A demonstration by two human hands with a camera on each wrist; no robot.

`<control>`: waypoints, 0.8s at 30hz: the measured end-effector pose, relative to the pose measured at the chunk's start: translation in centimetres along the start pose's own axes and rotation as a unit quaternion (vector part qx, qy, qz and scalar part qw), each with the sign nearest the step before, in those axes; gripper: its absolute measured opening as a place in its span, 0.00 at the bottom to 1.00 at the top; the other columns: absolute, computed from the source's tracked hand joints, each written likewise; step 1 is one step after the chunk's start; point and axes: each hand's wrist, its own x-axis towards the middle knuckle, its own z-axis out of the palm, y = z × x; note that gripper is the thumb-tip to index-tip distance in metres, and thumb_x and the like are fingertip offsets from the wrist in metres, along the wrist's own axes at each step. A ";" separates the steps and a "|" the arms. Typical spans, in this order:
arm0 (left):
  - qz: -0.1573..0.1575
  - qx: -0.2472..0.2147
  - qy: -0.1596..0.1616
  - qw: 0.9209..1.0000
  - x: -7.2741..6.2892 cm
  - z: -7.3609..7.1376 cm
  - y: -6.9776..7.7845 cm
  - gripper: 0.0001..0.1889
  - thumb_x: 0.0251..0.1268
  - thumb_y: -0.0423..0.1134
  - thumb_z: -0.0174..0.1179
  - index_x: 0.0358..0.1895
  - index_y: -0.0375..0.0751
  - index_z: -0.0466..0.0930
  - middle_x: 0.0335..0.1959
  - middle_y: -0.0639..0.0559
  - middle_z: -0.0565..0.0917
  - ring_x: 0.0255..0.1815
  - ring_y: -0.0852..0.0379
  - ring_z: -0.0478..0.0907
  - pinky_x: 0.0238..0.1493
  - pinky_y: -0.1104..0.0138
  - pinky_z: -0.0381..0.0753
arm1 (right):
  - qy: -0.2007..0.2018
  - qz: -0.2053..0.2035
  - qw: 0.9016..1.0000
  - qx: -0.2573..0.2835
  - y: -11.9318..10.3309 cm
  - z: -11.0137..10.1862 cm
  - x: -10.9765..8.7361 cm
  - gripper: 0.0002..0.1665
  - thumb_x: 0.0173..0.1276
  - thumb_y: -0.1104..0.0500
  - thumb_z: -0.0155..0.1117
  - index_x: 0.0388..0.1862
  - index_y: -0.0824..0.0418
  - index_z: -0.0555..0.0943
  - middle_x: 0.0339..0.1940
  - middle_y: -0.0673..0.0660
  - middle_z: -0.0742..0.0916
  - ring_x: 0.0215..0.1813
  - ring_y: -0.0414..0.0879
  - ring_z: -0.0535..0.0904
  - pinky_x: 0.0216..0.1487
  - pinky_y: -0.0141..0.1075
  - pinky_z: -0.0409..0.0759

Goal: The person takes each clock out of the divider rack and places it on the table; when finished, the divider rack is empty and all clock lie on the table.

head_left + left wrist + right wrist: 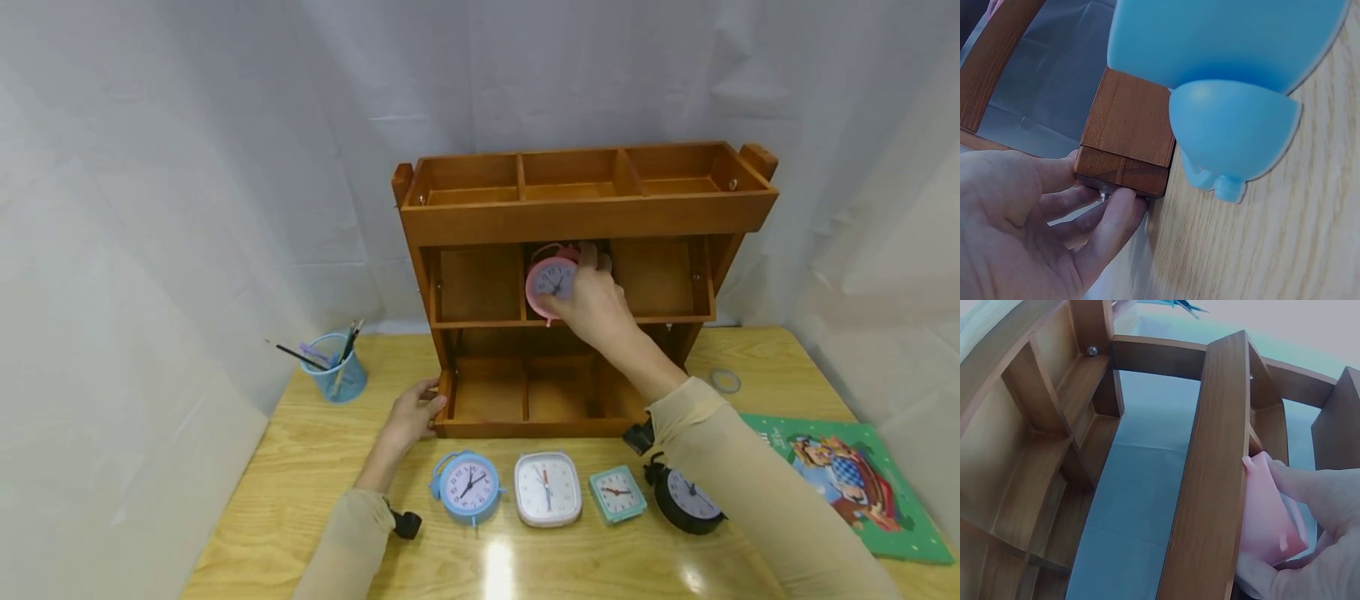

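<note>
A wooden three-tier shelf (588,220) stands at the back of the table, each tier split into compartments. My right hand (600,307) holds a pink twin-bell alarm clock (542,302) at the middle compartment of the middle tier. The dial faces me, partly covered by the hand. In the right wrist view, thumb and fingers grip the pink clock's body (1265,515) by its sides, close to the tier's front board. Down at the shelf's lower left corner, my left hand (408,415) grips the wooden end (1127,122) between thumb and fingers.
In front of the shelf sit a blue alarm clock (470,486), a white square clock (548,490), a small teal clock (618,493) and a black alarm clock (684,502). A blue pen cup (347,382) stands left; a green book (911,492) and grey ring (725,381) lie right.
</note>
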 end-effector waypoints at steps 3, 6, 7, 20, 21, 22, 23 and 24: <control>0.001 0.000 0.000 1.000 0.0 0.0 0.0 0.27 0.84 0.36 0.54 0.79 0.35 0.65 0.71 0.29 0.73 0.68 0.31 0.78 0.47 0.53 0.91 | -0.014 0.005 1.000 0.005 0.2 -0.3 0.2 0.55 0.66 0.46 0.78 0.78 0.73 0.60 0.64 0.76 0.75 0.61 0.69 0.79 0.54 0.65 0.85; 0.000 0.001 -0.001 1.000 -0.1 0.0 0.1 0.26 0.84 0.36 0.54 0.79 0.35 0.65 0.71 0.29 0.73 0.68 0.31 0.78 0.47 0.53 0.91 | -0.030 0.015 0.999 0.017 0.4 -0.7 0.3 0.52 0.66 0.46 0.77 0.76 0.72 0.63 0.64 0.75 0.75 0.62 0.68 0.78 0.56 0.63 0.84; 0.001 0.002 -0.002 1.000 -0.1 0.0 0.1 0.26 0.84 0.36 0.54 0.79 0.35 0.65 0.71 0.28 0.73 0.68 0.31 0.78 0.47 0.53 0.91 | -0.036 0.020 0.999 0.024 0.4 -0.8 0.4 0.51 0.66 0.46 0.77 0.76 0.72 0.64 0.65 0.74 0.75 0.62 0.67 0.78 0.56 0.63 0.84; 0.002 0.001 -0.001 1.000 -0.1 0.0 0.0 0.27 0.84 0.36 0.54 0.79 0.36 0.65 0.71 0.28 0.73 0.69 0.30 0.77 0.48 0.51 0.91 | -0.086 0.057 0.985 0.139 0.8 -2.5 0.4 0.42 0.74 0.48 0.69 0.77 0.67 0.64 0.62 0.69 0.83 0.54 0.59 0.86 0.46 0.43 0.87; 0.002 0.001 -0.001 1.000 0.0 0.0 0.0 0.27 0.84 0.36 0.54 0.79 0.35 0.65 0.71 0.28 0.73 0.69 0.30 0.77 0.48 0.51 0.91 | -0.090 0.059 0.984 0.142 0.8 -2.7 0.4 0.42 0.75 0.47 0.69 0.76 0.67 0.65 0.61 0.69 0.84 0.51 0.57 0.87 0.42 0.40 0.86; 0.003 0.002 0.000 1.000 0.0 0.0 0.0 0.27 0.84 0.36 0.54 0.80 0.35 0.65 0.71 0.28 0.73 0.69 0.30 0.77 0.48 0.51 0.91 | -0.094 0.061 0.983 0.144 0.8 -2.9 0.4 0.41 0.75 0.47 0.69 0.76 0.67 0.66 0.59 0.69 0.85 0.47 0.56 0.88 0.38 0.37 0.86; 0.002 0.001 0.000 1.000 0.0 -0.1 0.0 0.27 0.84 0.36 0.54 0.80 0.35 0.65 0.71 0.28 0.73 0.69 0.30 0.77 0.48 0.52 0.91 | -0.098 0.062 0.982 0.148 0.8 -3.0 0.4 0.41 0.75 0.47 0.68 0.76 0.67 0.66 0.59 0.69 0.85 0.44 0.55 0.88 0.36 0.35 0.86; 0.002 0.000 0.001 1.000 -0.1 -0.1 0.1 0.27 0.84 0.36 0.54 0.80 0.35 0.65 0.71 0.28 0.73 0.69 0.30 0.77 0.47 0.52 0.91 | -0.101 0.064 0.981 0.151 0.8 -3.2 0.4 0.41 0.76 0.46 0.68 0.76 0.67 0.66 0.59 0.69 0.85 0.43 0.55 0.88 0.34 0.33 0.86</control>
